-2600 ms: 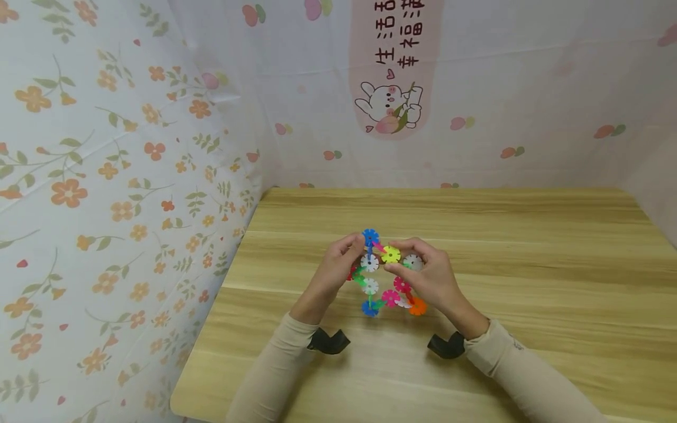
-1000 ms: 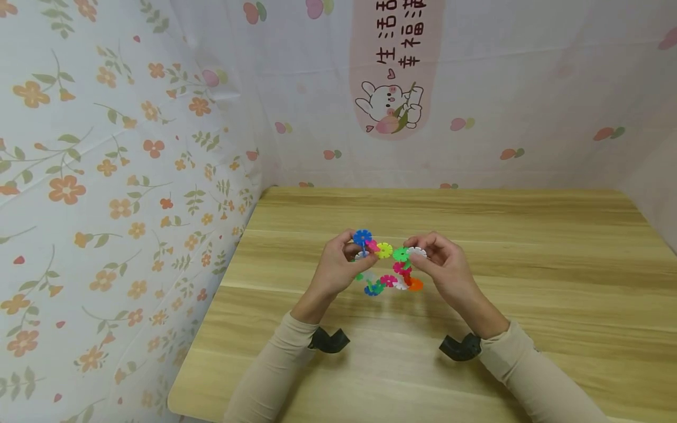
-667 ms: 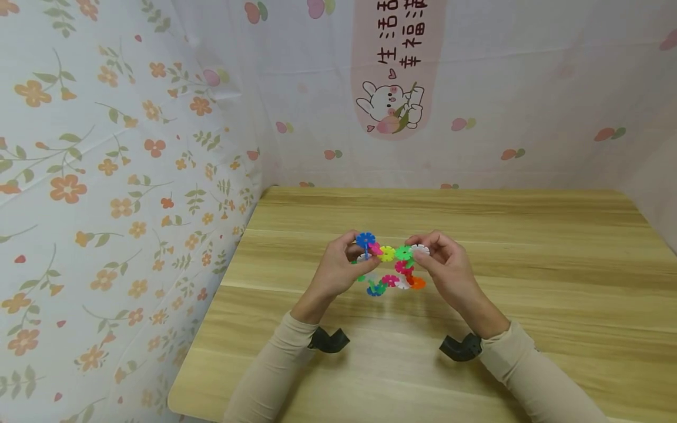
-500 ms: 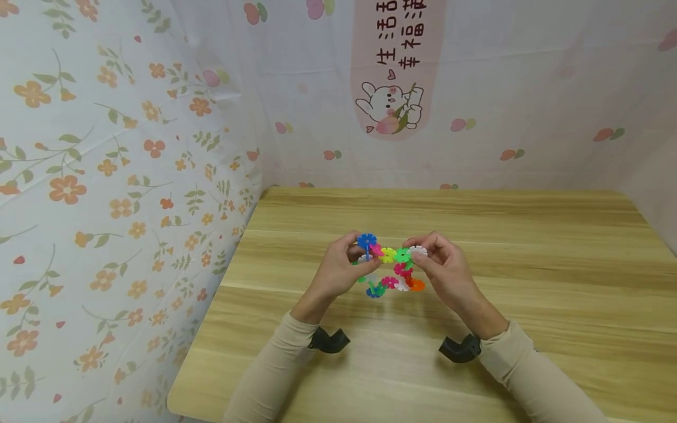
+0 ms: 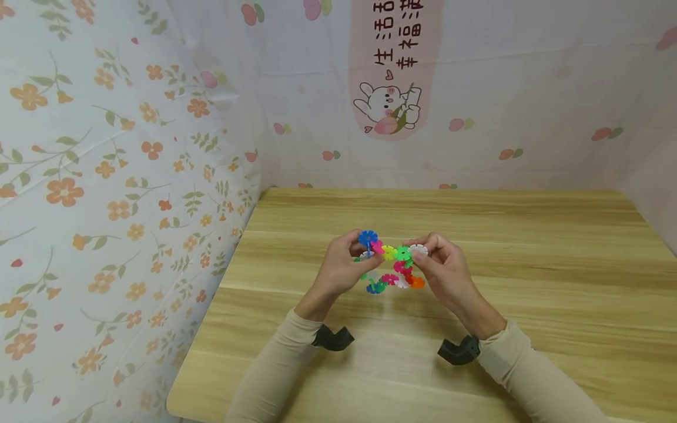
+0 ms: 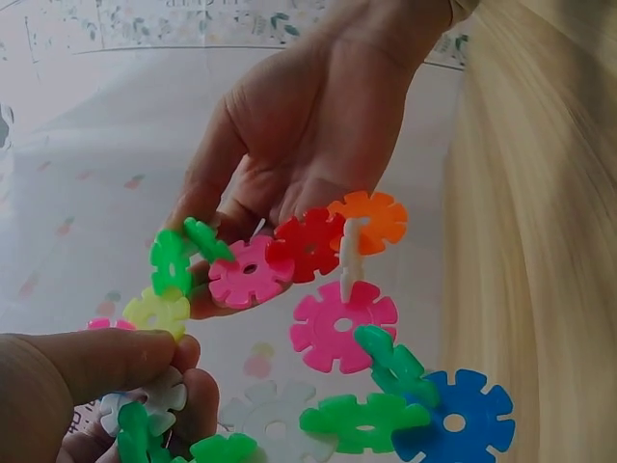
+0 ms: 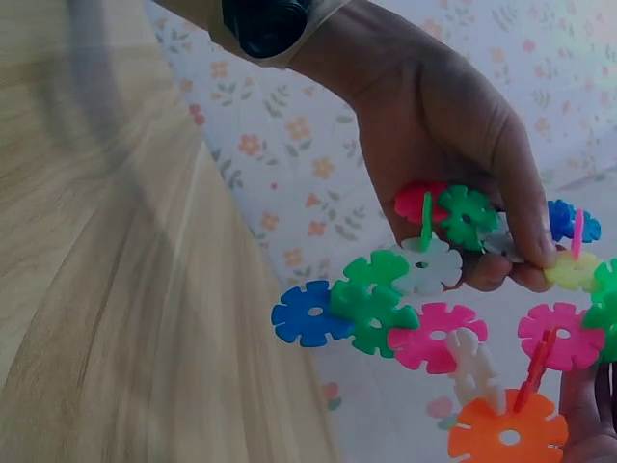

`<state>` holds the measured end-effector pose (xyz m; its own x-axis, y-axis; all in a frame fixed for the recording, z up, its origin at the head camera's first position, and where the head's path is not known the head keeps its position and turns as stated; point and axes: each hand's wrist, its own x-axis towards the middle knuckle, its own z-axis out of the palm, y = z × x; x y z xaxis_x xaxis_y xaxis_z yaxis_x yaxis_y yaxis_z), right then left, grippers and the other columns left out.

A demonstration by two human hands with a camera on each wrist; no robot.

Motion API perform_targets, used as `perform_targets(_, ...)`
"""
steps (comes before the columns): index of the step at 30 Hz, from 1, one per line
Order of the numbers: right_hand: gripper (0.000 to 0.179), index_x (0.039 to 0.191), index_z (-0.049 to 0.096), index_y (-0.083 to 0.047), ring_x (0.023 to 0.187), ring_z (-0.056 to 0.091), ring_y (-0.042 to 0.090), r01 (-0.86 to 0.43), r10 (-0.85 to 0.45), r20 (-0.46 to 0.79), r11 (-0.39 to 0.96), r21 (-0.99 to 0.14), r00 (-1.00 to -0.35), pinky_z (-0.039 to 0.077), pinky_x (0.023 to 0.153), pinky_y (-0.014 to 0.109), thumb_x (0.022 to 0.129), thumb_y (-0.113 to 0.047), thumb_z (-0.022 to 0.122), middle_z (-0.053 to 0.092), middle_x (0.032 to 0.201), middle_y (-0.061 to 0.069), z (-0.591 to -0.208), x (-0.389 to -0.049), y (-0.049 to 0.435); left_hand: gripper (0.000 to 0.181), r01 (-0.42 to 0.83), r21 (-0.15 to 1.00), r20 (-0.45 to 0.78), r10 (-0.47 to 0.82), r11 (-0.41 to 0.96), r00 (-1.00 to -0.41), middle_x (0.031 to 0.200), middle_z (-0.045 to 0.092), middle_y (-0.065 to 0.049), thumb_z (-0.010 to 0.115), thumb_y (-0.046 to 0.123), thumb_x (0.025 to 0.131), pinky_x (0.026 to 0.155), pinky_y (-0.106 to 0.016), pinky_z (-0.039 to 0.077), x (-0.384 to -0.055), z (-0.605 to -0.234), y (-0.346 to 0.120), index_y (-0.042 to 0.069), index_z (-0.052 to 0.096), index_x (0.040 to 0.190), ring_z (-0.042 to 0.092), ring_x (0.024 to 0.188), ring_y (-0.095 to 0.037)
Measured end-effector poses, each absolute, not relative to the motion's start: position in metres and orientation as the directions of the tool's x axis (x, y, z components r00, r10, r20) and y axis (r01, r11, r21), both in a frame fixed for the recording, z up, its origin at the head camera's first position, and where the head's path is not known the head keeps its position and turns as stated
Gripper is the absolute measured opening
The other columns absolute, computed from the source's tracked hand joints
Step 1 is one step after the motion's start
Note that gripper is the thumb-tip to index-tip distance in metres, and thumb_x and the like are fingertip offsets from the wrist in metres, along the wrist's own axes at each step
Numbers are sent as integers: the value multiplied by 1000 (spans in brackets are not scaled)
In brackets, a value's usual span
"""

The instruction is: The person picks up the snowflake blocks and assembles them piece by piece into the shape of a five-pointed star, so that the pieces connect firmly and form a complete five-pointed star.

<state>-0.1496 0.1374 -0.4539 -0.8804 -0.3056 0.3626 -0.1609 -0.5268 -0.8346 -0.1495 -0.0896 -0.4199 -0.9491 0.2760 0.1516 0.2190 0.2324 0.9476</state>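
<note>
A loop of colourful plastic snowflake discs, the notched interlocking building kind, is held up above the table between both hands. My left hand point(image 5: 338, 267) grips its left side, thumb at the yellow disc point(image 6: 159, 311), near a pink disc point(image 5: 377, 246) and the upright blue disc point(image 5: 368, 237). My right hand point(image 5: 446, 264) pinches the white disc point(image 5: 419, 251) at upper right, beside a green disc point(image 5: 404, 253). Yellow and green meet edge to edge; whether their slots are locked I cannot tell. Pink, green, blue and orange point(image 7: 508, 436) discs hang below. Left fingers partly hide some discs.
The wood-grain table point(image 5: 529, 294) lies beneath the hands. Patterned cloth hangs behind it point(image 5: 476, 76) and along the left point(image 5: 132, 235). A black curved wrist piece point(image 5: 334, 339) sits at the left cuff, with another black piece point(image 5: 459, 351) at the right.
My right hand has shifted from the yellow disc to the white one, and my left grip has moved toward the pink and yellow discs. The gap between yellow and green has closed.
</note>
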Motion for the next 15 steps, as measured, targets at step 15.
perform_targets(15, 11, 88, 55, -1, 106, 63, 21, -212, -253, 282, -272, -939, -926, 54, 86, 24, 99, -1, 59, 66, 115, 12, -452, -151, 146, 21, 202, 942, 110, 321, 268, -941, 102, 75, 2, 76, 17, 90, 82, -36, 54, -156, -421, -86, 12, 64, 107, 67, 105, -20)
